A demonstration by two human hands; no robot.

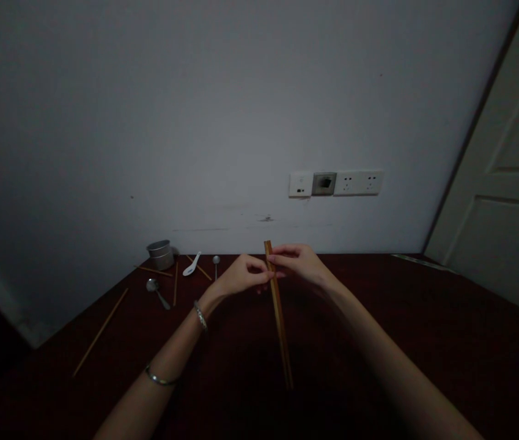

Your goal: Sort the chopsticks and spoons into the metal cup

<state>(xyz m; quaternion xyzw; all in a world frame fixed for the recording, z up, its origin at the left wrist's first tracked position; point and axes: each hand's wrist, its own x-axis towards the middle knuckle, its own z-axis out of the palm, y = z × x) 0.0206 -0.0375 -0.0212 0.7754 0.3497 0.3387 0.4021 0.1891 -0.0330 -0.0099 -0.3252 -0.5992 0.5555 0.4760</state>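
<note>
A pair of wooden chopsticks lies side by side between my two hands, the upper ends near my fingers and the long ends slanting down toward me. My left hand pinches them from the left, a little below the top. From the right, the thumb and fingers of my right hand close on them near the upper ends. Two silvery bracelets circle my left wrist and forearm.
On the dark red table to the left are a metal cup, a white spoon, a metal spoon, a smaller spoon and several loose chopsticks, one chopstick nearer me. Behind stands a wall with sockets; a door is right.
</note>
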